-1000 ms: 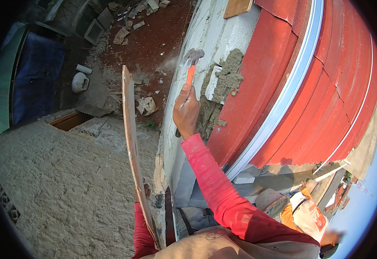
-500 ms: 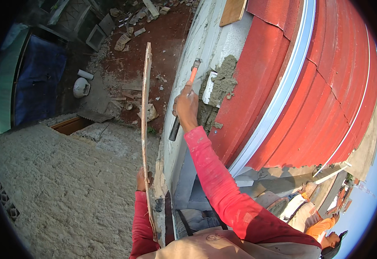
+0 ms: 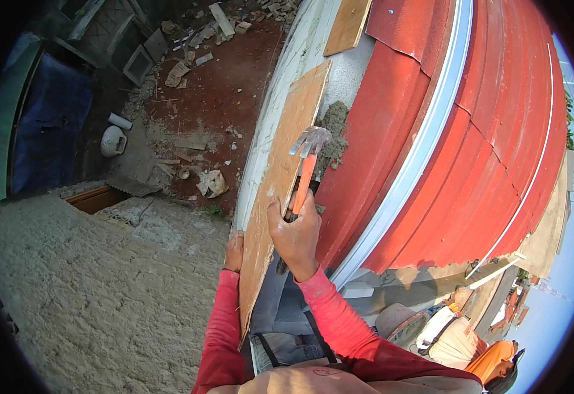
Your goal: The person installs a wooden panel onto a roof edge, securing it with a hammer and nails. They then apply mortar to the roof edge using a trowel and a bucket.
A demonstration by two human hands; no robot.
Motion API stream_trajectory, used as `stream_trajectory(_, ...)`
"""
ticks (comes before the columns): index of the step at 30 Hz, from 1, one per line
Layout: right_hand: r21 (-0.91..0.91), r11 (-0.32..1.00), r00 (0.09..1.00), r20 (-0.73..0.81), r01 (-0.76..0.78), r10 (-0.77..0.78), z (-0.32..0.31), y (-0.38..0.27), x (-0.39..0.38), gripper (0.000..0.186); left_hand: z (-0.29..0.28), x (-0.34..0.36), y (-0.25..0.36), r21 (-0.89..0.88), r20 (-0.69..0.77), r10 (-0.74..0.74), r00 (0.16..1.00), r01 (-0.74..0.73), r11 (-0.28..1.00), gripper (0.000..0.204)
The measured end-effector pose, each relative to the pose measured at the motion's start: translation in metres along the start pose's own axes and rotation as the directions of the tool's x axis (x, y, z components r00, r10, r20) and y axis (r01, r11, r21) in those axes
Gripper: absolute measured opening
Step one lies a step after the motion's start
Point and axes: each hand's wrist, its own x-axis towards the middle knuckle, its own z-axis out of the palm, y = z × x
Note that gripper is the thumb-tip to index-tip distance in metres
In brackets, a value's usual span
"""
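A long, narrow plywood board (image 3: 280, 167) lies tilted along the top of the pale wall (image 3: 303, 49), its face up. At the board's left edge, my left hand (image 3: 234, 251) is closed on it. My right hand (image 3: 297, 233) grips a claw hammer (image 3: 306, 176) with an orange and black handle, its metal head pointing away from me. The right thumb rests against the board's right edge. Grey mortar (image 3: 335, 131) sits beside the hammer head, between board and red roof (image 3: 379, 144). Part of the handle is hidden by my right hand.
Another plywood piece (image 3: 347, 26) lies farther along the wall. A light blue metal strip (image 3: 446, 118) curves over the roof. Left and below are a rough cement surface (image 3: 103, 276), a white helmet (image 3: 113, 141) and debris-strewn red ground (image 3: 234, 79). Another person (image 3: 490, 361) is at lower right.
The board, seen edge-on before, has turned face up and come over the wall top, covering part of the mortar. My right hand has moved nearer with the hammer and now meets the board.
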Motion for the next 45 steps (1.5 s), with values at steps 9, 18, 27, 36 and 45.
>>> stream_trajectory(9, -0.022, 0.988, 0.982, -0.102, 0.155, -0.157, -0.026, 0.008, 0.037, 0.025, 0.061, 0.017, 0.048, 0.315, -0.14, 0.336, 0.931, -0.28, 0.907, 0.019)
stream_trajectory(18, 0.06, 0.984, 0.981, -0.117, 0.165, -0.157, -0.024, 0.02, 0.057, 0.027, 0.063, 0.031, 0.067, 0.296, -0.087, 0.217, 0.972, -0.183, 0.938, 0.022)
stream_trajectory(27, 0.021, 0.998, 0.99, -0.132, 0.061, -0.058, -0.014, 0.043, 0.071, 0.022, 0.066, 0.042, 0.056, 0.316, -0.142, 0.24, 0.96, -0.185, 0.93, 0.025)
stream_trajectory(36, 0.024, 0.999, 0.989, -0.142, 0.041, -0.038, -0.011, 0.038, 0.07, 0.021, 0.063, 0.05, 0.053, 0.288, -0.074, 0.197, 0.978, -0.168, 0.943, 0.022)
stream_trajectory(45, 0.011, 1.0, 0.993, -0.113, 0.02, -0.019, -0.006, 0.029, 0.067, 0.02, 0.066, 0.058, 0.034, 0.312, -0.058, 0.284, 0.957, -0.253, 0.916, 0.018)
